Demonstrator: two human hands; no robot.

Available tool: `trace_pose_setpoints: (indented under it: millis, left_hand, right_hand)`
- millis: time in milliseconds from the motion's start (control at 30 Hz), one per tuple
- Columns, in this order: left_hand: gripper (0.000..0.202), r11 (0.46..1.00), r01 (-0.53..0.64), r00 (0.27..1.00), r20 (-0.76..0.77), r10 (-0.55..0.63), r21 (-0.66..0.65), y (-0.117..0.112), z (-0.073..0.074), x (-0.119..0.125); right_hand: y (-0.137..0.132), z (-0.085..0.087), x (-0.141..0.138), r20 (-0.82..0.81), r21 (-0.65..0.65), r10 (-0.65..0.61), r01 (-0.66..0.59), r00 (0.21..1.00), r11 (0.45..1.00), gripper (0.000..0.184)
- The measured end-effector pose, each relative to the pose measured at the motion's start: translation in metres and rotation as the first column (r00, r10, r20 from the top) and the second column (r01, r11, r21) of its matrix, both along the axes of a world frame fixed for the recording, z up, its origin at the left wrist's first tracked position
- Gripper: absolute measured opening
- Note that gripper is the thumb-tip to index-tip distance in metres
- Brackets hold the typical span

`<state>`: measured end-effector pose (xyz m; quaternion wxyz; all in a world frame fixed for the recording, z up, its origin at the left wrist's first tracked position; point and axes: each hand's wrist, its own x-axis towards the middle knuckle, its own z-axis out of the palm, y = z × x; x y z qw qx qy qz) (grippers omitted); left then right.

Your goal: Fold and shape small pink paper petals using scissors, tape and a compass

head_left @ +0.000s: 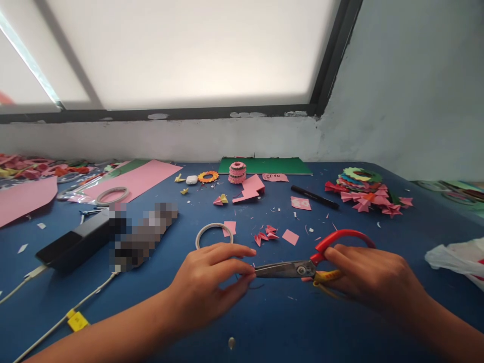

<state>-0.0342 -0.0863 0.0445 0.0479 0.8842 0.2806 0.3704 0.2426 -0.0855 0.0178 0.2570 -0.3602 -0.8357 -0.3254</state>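
My right hand [372, 269] grips a pair of scissors [283, 270] by the handles, one loop red and the other yellow. The blades point left and look nearly closed. At their tips, my left hand [212, 277] pinches thumb and fingers together; whatever sits between them is too small to make out. Just beyond the hands lie small folded pink paper pieces [266, 235], a pink paper square [290, 237] and a roll of white tape [215, 227]. Part of that roll is hidden behind my left hand.
A black pen [315, 196] lies beyond the scissors. Stacked paper rings [359, 179] and pink folded pieces sit at the right. Pink sheets [136, 181], a second tape roll [112, 195] and a black device [79, 237] with a cable are leftward. A plastic bag [459, 259] is far right.
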Motion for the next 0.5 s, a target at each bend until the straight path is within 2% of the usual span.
trace_pose_setpoints:
  millis: [100, 233, 300, 333, 367, 400, 433, 467, 500]
  left_hand:
    - [0.010, 0.998, 0.010, 0.994, 0.106, -0.003, -0.066, 0.000, 0.001, 0.000]
    - [0.014, 0.985, 0.000, 0.955, 0.290, 0.052, -0.175, 0.003, 0.006, -0.001]
    - [0.012, 0.969, 0.010, 0.928, 0.364, 0.083, -0.247, 0.008, 0.007, -0.001]
    - [0.010, 0.950, 0.022, 0.920, 0.379, 0.103, -0.311, 0.011, 0.006, -0.001]
    - [0.007, 0.919, 0.037, 0.916, 0.380, 0.126, -0.393, 0.016, 0.005, -0.001]
    - [0.004, 0.869, 0.065, 0.917, 0.372, 0.141, -0.490, 0.022, 0.004, -0.001]
    - [0.004, 0.797, 0.108, 0.921, 0.361, 0.144, -0.594, 0.029, 0.002, 0.000]
    - [0.007, 0.698, 0.176, 0.924, 0.360, 0.126, -0.694, 0.036, 0.000, 0.001]
    - [0.012, 0.563, 0.267, 0.924, 0.374, 0.083, -0.782, 0.044, -0.002, 0.002]
  right_hand:
    - [0.000, -0.001, 0.001, -0.001, 0.018, 0.005, -0.005, 1.000, 1.000, 0.036]
    - [0.008, -0.010, 0.007, 0.025, 0.020, -0.010, 0.010, 1.000, 1.000, 0.032]
    - [0.019, -0.014, 0.014, -0.002, -0.086, -0.124, 0.123, 0.992, 0.989, 0.036]
    - [0.026, -0.016, 0.018, -0.021, -0.197, -0.225, 0.217, 0.974, 0.956, 0.041]
    - [0.035, -0.017, 0.022, -0.034, -0.330, -0.353, 0.323, 0.935, 0.887, 0.047]
    - [0.044, -0.017, 0.026, -0.008, -0.491, -0.465, 0.401, 0.885, 0.773, 0.051]
    - [0.053, -0.018, 0.032, 0.011, -0.560, -0.504, 0.423, 0.864, 0.713, 0.052]
    - [0.063, -0.018, 0.037, 0.020, -0.600, -0.518, 0.425, 0.855, 0.678, 0.049]
    - [0.071, -0.019, 0.043, 0.025, -0.632, -0.518, 0.415, 0.855, 0.655, 0.046]
